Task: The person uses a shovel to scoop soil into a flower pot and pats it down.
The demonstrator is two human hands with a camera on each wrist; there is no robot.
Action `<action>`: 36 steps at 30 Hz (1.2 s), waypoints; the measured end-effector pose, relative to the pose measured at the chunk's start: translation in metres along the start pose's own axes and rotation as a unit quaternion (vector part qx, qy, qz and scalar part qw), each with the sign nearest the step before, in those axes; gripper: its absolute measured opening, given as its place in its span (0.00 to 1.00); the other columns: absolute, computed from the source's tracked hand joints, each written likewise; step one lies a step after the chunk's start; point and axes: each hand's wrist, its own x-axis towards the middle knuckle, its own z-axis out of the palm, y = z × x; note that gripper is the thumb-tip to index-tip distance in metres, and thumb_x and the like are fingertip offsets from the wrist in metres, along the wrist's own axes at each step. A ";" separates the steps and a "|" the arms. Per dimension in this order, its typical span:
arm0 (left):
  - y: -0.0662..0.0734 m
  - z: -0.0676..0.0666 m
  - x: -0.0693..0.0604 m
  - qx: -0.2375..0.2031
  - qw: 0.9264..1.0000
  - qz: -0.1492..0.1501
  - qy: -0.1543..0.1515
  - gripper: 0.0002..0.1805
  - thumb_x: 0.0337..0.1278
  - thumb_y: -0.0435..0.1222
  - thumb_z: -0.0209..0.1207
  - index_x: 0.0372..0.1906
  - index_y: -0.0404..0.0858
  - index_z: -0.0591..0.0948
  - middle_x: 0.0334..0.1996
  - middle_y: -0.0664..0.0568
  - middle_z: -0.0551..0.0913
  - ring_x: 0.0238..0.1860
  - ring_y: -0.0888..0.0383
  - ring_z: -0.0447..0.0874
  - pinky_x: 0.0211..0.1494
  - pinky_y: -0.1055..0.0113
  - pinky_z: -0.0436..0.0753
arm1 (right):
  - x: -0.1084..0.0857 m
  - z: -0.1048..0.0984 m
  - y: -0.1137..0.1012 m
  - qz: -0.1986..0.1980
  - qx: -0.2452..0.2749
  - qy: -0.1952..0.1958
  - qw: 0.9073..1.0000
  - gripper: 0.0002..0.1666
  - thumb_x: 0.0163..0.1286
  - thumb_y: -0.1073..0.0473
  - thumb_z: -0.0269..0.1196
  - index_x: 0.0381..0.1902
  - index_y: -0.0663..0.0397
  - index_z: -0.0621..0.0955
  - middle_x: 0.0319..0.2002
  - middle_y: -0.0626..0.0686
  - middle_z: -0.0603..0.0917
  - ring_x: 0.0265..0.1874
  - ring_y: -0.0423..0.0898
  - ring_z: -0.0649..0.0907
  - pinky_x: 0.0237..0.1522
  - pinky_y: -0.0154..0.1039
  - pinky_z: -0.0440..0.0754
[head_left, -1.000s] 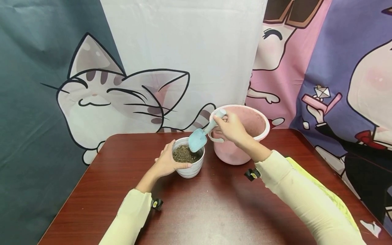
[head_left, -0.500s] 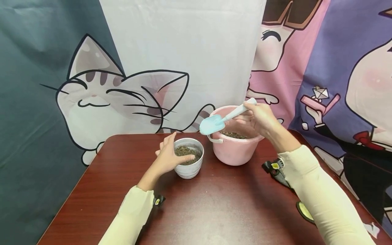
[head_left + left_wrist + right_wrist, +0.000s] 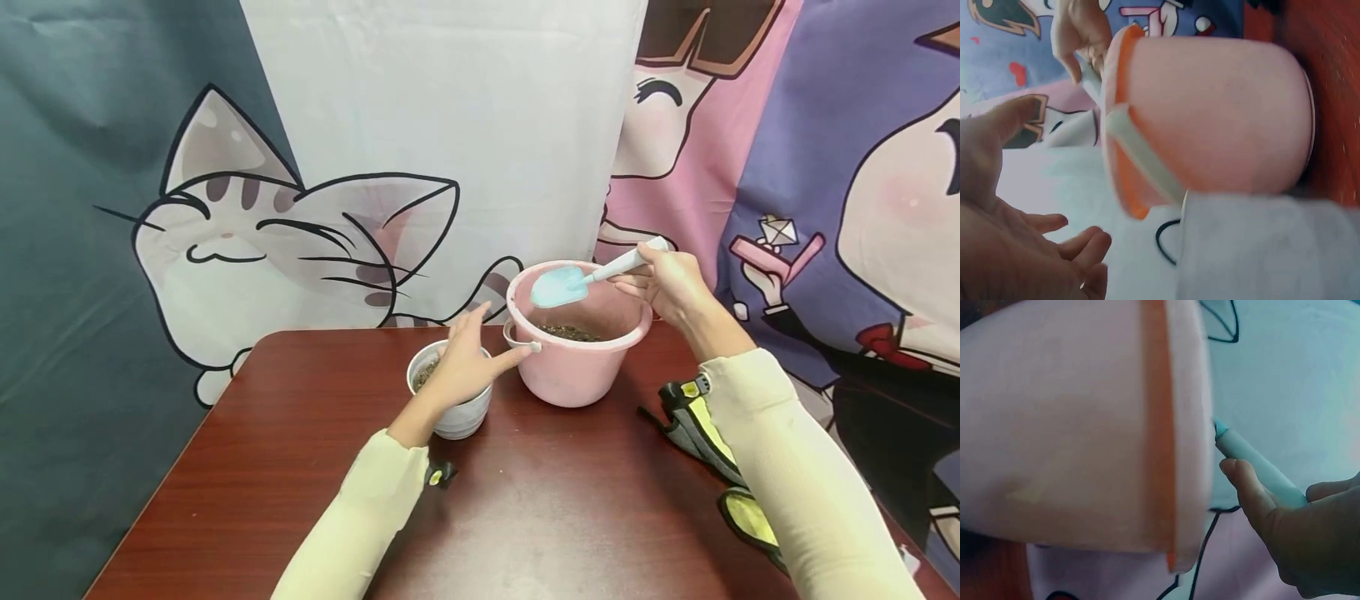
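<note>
Over the pink bucket (image 3: 573, 375), the right hand (image 3: 675, 287) grips the white handle of a small shovel with a light blue blade (image 3: 559, 287). Dark soil (image 3: 568, 332) lies inside the bucket. The left hand (image 3: 465, 364), fingers spread, is above the white pot (image 3: 459, 421) and partly hides the soil in it; its thumb reaches toward the bucket's handle. In the left wrist view the left hand (image 3: 1029, 244) holds nothing, beside the bucket (image 3: 1216, 112) and the pot (image 3: 1266, 250). In the right wrist view the right hand (image 3: 1310, 537) holds the shovel handle (image 3: 1263, 469).
A grey and yellow-green item (image 3: 701, 433) lies on the brown table (image 3: 300, 433), partly under the right forearm. Behind the table hangs a cloth (image 3: 450, 83) printed with a cat and cartoon figures.
The shovel has moved from the pot to over the bucket with the right hand. The left hand has left the pot's side and shifted right, toward the bucket.
</note>
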 end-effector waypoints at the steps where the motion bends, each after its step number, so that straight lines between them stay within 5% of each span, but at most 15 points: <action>1: 0.002 0.005 0.004 -0.007 1.000 -0.004 0.006 0.51 0.53 0.56 0.68 0.77 0.41 0.59 0.72 0.43 0.64 0.74 0.45 0.58 0.71 0.44 0.60 | 0.003 -0.001 0.001 0.001 -0.004 0.008 1.000 0.10 0.79 0.58 0.49 0.44 0.62 0.71 0.30 0.59 0.87 0.34 0.52 0.88 0.40 0.45 0.86; 6: 0.006 0.032 0.018 -0.051 0.998 -0.023 0.042 0.47 0.55 0.52 0.68 0.75 0.39 0.61 0.65 0.41 0.72 0.61 0.47 0.76 0.62 0.53 0.74 | 0.021 0.003 0.015 -0.004 -0.069 0.072 0.995 0.10 0.78 0.60 0.52 0.49 0.62 0.69 0.35 0.54 0.83 0.37 0.48 0.87 0.52 0.47 0.80; 15: 0.006 0.062 0.020 -0.039 0.995 -0.035 0.089 0.53 0.50 0.57 0.70 0.76 0.38 0.60 0.59 0.42 0.74 0.57 0.48 0.77 0.60 0.53 0.74 | 0.045 0.014 0.044 0.004 -0.197 0.139 0.970 0.25 0.77 0.61 0.51 0.66 0.72 0.67 0.57 0.66 0.73 0.47 0.51 0.82 0.52 0.42 0.81; 18: 0.005 0.064 0.020 -0.026 0.995 -0.035 0.092 0.53 0.50 0.57 0.70 0.76 0.39 0.60 0.60 0.42 0.74 0.57 0.48 0.77 0.60 0.52 0.74 | 0.048 0.012 0.049 -0.011 -0.274 0.155 0.949 0.24 0.76 0.62 0.50 0.63 0.75 0.70 0.56 0.68 0.74 0.47 0.52 0.81 0.49 0.40 0.83; 22: 0.006 0.066 0.021 -0.001 0.994 -0.043 0.099 0.54 0.49 0.59 0.69 0.76 0.41 0.60 0.62 0.43 0.73 0.58 0.46 0.77 0.62 0.47 0.71 | 0.051 0.012 0.053 -0.025 -0.380 0.183 0.906 0.15 0.68 0.63 0.53 0.46 0.72 0.75 0.48 0.64 0.76 0.42 0.52 0.77 0.46 0.34 0.79; 26: 0.009 0.066 0.021 0.015 0.993 -0.062 0.102 0.54 0.47 0.61 0.69 0.76 0.43 0.60 0.65 0.44 0.72 0.62 0.45 0.75 0.63 0.41 0.67 | 0.050 0.015 0.055 -0.026 -0.415 0.194 0.888 0.11 0.65 0.61 0.53 0.39 0.67 0.73 0.44 0.63 0.74 0.43 0.53 0.74 0.51 0.39 0.73; 32: 0.015 0.067 0.023 0.017 0.993 -0.072 0.088 0.55 0.47 0.63 0.68 0.77 0.45 0.59 0.64 0.46 0.73 0.63 0.47 0.74 0.63 0.38 0.62 | 0.046 0.014 0.055 -0.041 -0.463 0.206 0.861 0.21 0.68 0.58 0.52 0.49 0.72 0.74 0.49 0.68 0.78 0.49 0.60 0.76 0.60 0.52 0.72; 36: 0.017 0.066 0.025 0.020 0.994 -0.069 0.088 0.56 0.45 0.63 0.69 0.77 0.45 0.59 0.66 0.46 0.72 0.64 0.47 0.73 0.63 0.37 0.62 | 0.047 0.011 0.055 -0.026 -0.489 0.178 0.854 0.24 0.69 0.56 0.50 0.52 0.73 0.74 0.51 0.68 0.78 0.49 0.59 0.75 0.61 0.52 0.71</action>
